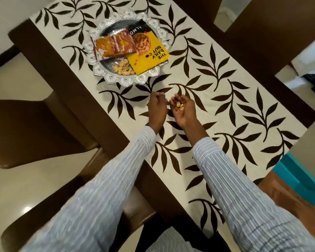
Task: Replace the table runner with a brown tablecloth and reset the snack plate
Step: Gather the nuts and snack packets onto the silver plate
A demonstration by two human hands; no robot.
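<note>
A cream table runner (198, 73) with dark leaf prints lies along the brown table (49, 57). On it at the far end rests an ornate silver snack plate (105, 73) holding a yellow nut packet (149, 53), a red-brown snack packet (113, 46) and a small pile of nut shells (121, 68). My right hand (183, 110) is cupped palm up over the runner with a few shells (180, 105) in it. Beside it, my left hand (157, 110) hovers palm down, fingers curled together; I cannot see whether it pinches anything.
Brown chairs stand at the left (25, 131), near left (105, 211) and far right (273, 28). A teal object (298, 177) sits by the table's right corner. The floor around is pale and glossy.
</note>
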